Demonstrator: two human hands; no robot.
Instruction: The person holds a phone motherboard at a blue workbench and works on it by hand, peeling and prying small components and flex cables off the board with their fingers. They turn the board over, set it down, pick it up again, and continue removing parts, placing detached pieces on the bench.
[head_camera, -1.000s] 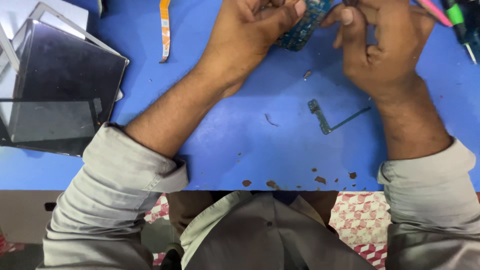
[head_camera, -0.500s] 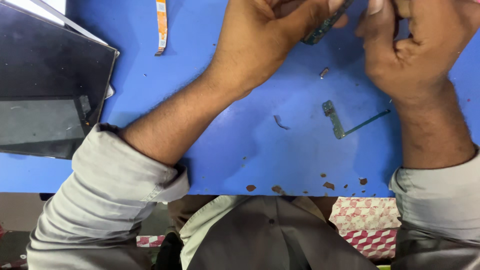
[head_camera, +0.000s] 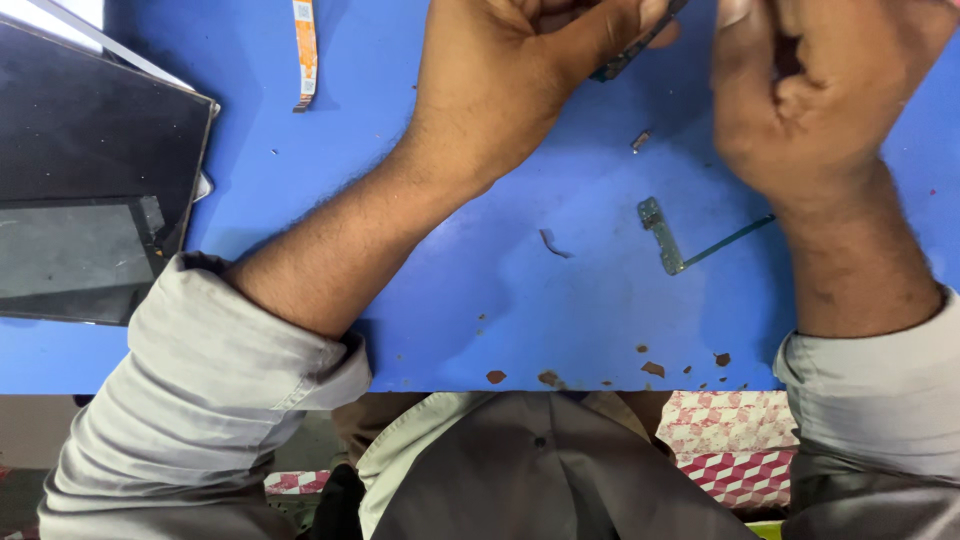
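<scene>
Left hand (head_camera: 510, 80) closed, fingers and thumb pinching a small dark circuit board (head_camera: 635, 50) near the far edge of the blue table (head_camera: 450, 300). Board thin, narrow, tilted, dark teal-green along its visible edge, mostly hidden behind the thumb. Right hand (head_camera: 810, 90) curled into a loose fist just beside the board; whether anything sits inside those fingers cannot be told. On the table between the wrists, a small green connector strip with a thin cable (head_camera: 680, 235). At the left edge, a dark tablet screen panel (head_camera: 90, 180); near the far edge, an orange flex ribbon (head_camera: 304, 50). Chipped brown spots along the near edge.
</scene>
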